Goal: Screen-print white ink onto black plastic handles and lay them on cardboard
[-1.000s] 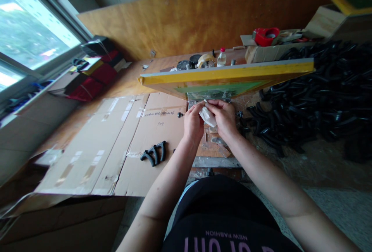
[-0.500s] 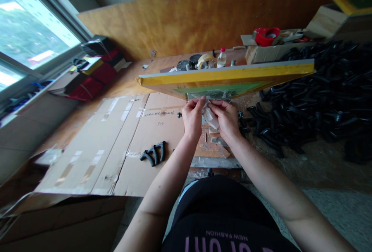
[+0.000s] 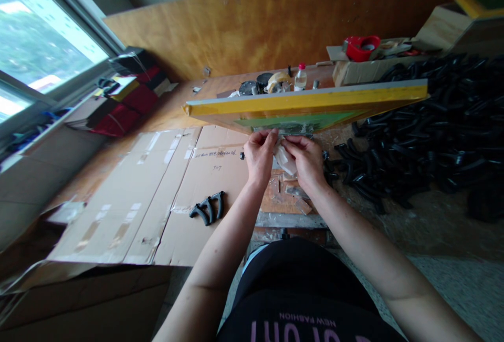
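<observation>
Window (image 3: 47, 42) glare, seemingly soft edges.

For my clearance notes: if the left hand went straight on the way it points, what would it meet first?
Probably the lower part of the yellow-framed screen, just ahead of the left hand, though this single view leaves the gap in depth unclear.

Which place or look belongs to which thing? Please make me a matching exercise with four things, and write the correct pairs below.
Things:
1. crumpled white material
2. bottle
3. curved black parts
4. red tape dispenser

Place or look:
A. on the flattened cardboard
B. atop the carton at the back
C. between the left hand and right hand
D. clear, with a red cap

Pairs: 1-C; 2-D; 3-A; 4-B
</observation>
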A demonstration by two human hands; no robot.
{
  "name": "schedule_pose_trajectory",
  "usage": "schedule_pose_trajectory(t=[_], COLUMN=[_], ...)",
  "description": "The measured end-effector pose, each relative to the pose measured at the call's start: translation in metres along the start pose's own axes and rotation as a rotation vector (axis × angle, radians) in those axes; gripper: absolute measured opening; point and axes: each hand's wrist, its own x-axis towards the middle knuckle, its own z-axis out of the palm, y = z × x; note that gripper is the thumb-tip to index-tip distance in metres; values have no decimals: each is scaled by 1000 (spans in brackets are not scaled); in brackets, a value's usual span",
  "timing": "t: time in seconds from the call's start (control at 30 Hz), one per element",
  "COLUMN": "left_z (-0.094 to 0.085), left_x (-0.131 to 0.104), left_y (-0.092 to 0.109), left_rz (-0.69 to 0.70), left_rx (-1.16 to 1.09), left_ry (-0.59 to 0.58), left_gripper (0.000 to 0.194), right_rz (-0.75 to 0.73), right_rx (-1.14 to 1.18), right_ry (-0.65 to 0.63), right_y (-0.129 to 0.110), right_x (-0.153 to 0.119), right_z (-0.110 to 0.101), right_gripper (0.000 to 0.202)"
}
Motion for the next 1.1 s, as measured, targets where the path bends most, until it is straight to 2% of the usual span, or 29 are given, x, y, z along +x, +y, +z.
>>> schedule_pose_trajectory(t=[0.53,0.8,1.1], left_z=[-7,-7,-8], left_x=[3,3,5], left_y=[-4,-4,-7], left_rz=[119,261,300], left_rx=[124,285,466], left_ry=[30,42,46], left_gripper=[13,12,16], right_rz=[7,10,17], right_rx=[29,29,43], right_ry=[2,-7,-1], right_y=[0,1,2], right_x=[0,1,3], right_z=[0,-2,-4], right_gripper=[17,16,19])
